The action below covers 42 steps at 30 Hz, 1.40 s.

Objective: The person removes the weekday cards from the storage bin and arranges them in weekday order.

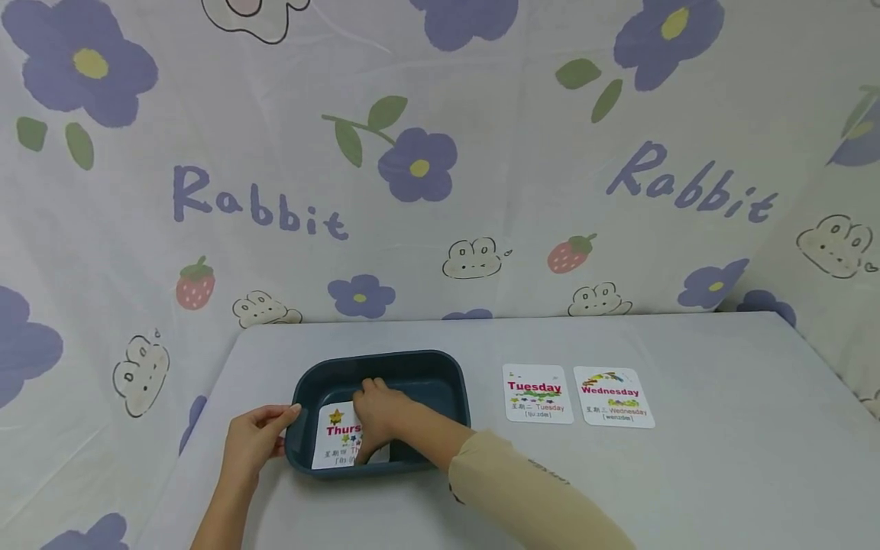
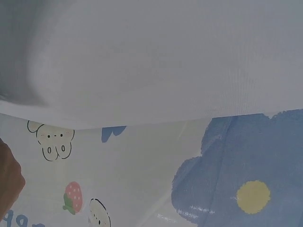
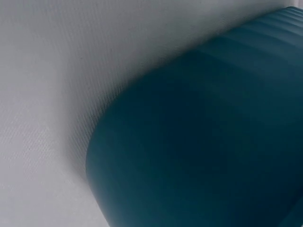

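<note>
A dark teal tray with rounded corners rests on the white table. My left hand pinches its left wall, thumb over the rim and fingers outside. Inside the tray, my right hand grips a white Thursday card, thumb toward the near edge and fingers toward the far edge. The hand covers the card's right part, including the end of the printed word. In the right wrist view the teal tray fills most of the picture; the right hand itself is out of that view.
Right of the tray lie a Tuesday card and a Wednesday card, side by side and face up. Behind the white table hangs a cloth printed with flowers, rabbits and strawberries.
</note>
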Available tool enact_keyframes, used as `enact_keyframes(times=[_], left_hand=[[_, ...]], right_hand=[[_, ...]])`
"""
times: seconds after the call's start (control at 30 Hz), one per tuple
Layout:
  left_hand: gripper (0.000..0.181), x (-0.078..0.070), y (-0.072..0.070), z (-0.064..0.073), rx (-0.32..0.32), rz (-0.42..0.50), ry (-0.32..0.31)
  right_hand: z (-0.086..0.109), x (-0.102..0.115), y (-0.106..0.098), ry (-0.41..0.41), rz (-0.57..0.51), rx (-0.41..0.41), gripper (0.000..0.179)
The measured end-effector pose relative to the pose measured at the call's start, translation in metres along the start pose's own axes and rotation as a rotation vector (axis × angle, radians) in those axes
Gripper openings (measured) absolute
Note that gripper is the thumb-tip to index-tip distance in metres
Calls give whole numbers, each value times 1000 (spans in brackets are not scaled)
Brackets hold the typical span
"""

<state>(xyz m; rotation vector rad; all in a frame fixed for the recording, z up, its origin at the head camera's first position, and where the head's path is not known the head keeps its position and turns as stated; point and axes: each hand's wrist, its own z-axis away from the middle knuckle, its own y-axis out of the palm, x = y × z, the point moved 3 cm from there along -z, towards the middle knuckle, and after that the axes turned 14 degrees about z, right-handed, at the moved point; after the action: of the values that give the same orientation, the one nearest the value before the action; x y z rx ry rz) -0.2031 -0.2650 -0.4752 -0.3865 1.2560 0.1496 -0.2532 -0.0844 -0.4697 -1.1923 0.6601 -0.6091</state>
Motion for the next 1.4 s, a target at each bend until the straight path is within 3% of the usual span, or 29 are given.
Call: enact_keyframes(times=[0.27, 0.83, 1.13, 1.4], left_hand=[[47, 1, -1, 2, 1, -2, -7], [47, -2, 0, 2, -7, -29, -10], [46, -1, 1, 1, 3, -19, 3], [47, -2, 1, 2, -7, -17, -1]], right_hand=[[3, -4, -7, -6, -9, 11, 91], [18, -23, -40, -44, 30, -44, 98], [43, -58, -43, -29, -12, -78, 96], [70, -107, -43, 68, -100, -82, 100]])
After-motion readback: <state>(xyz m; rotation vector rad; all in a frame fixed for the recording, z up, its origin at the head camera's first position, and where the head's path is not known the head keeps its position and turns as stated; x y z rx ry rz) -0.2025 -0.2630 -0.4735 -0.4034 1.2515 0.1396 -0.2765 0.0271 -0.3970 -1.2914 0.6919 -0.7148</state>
